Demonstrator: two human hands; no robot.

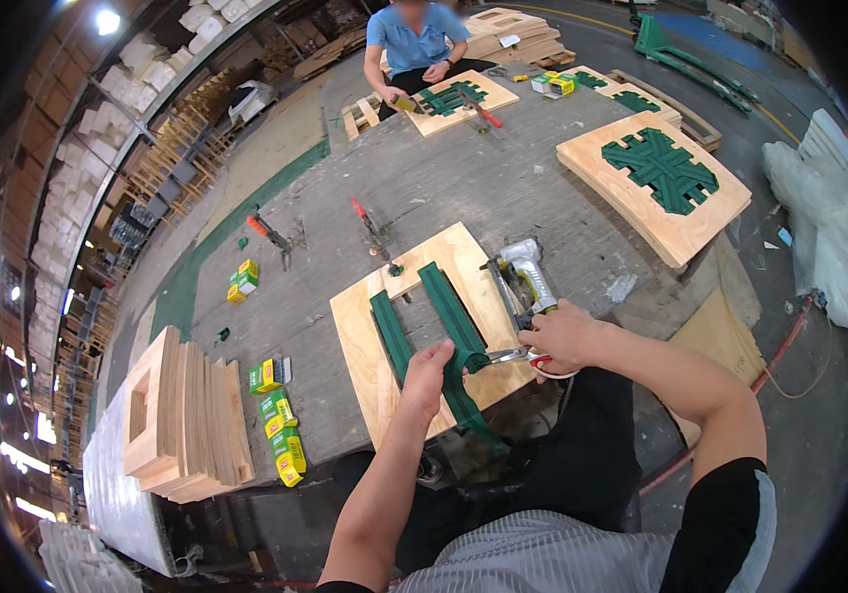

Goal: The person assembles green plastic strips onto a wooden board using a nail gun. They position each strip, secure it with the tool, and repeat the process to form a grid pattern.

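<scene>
My left hand (pixel 430 374) pinches a green webbing strap (pixel 453 381) near the front edge of a plywood frame (pixel 350 316). My right hand (pixel 560 338) grips scissors (pixel 510 355) with red-and-white handles; their blades point left and meet the strap beside my left hand. Two green strips, a left strip (pixel 391 336) and a right strip (pixel 446 306), run lengthwise over the frame's opening. Just beyond my right hand, a grey-and-black staple gun (pixel 524 277) lies at the frame's right side.
Yellow-green staple boxes (pixel 278 415) line up left of the frame, beside stacked wooden frames (pixel 182 420). Clamps with orange-red handles (pixel 268 233) stand beyond. A stack with woven green webbing (pixel 656 168) sits at right. Across the table, a person in blue (pixel 419 44) works on another panel (pixel 458 104).
</scene>
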